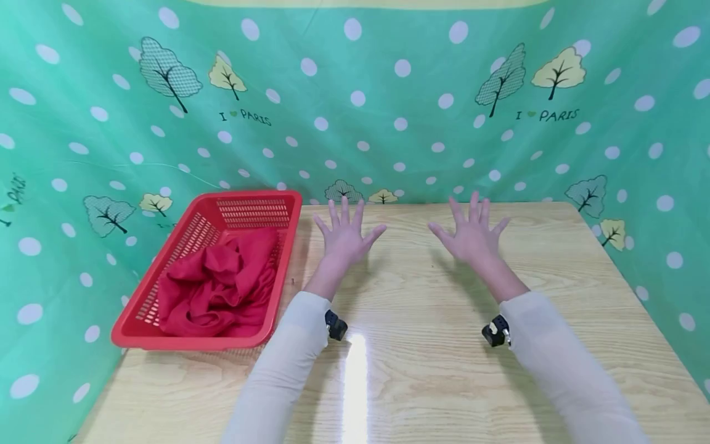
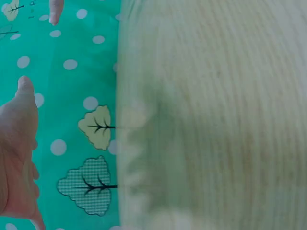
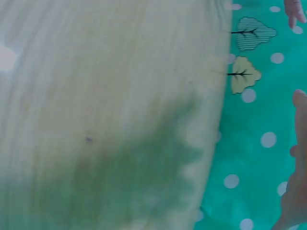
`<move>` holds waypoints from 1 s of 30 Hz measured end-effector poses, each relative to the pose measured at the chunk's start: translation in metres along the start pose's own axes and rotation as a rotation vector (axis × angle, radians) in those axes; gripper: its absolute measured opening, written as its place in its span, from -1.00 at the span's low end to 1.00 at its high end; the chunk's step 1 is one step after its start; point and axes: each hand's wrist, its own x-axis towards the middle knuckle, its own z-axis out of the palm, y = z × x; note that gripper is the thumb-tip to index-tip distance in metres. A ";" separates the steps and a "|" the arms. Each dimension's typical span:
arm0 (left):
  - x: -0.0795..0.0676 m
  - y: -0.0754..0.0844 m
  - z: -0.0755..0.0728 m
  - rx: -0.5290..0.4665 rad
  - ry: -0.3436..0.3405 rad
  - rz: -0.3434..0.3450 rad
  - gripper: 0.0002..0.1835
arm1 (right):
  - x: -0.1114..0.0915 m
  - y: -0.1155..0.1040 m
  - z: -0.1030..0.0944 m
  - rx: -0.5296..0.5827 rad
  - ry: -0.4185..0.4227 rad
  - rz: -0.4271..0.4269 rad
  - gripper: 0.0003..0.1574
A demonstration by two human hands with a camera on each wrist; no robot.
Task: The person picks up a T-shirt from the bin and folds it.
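My left hand is held out over the far part of the table with its fingers spread, holding nothing. To its left stands a red plastic basket with slotted walls, and a crumpled red cloth lies inside it. My right hand reaches out the same way farther right, fingers spread and nothing in it. Both hands cast soft shadows on the wood. In the left wrist view the left hand shows at the left edge; the right wrist view catches part of the right hand at its right edge.
A light wood table lies under both arms, with a bright light streak near its front. Green dotted sheeting with printed trees hangs behind the table and along both sides. Each sleeve carries a small black wrist camera.
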 end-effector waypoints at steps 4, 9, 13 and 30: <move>0.001 -0.002 0.006 -0.011 0.004 0.007 -0.04 | 0.001 0.005 0.012 0.008 -0.030 -0.013 0.10; 0.001 -0.006 0.008 -0.020 0.016 -0.002 -0.04 | 0.000 0.011 0.028 0.026 -0.090 -0.023 0.10; -0.002 -0.009 0.004 -0.051 0.023 -0.011 -0.06 | -0.002 0.016 0.039 0.009 -0.128 -0.029 0.10; -0.039 -0.011 -0.040 -0.203 0.091 0.048 -0.18 | -0.009 0.033 0.060 0.024 -0.260 -0.036 0.09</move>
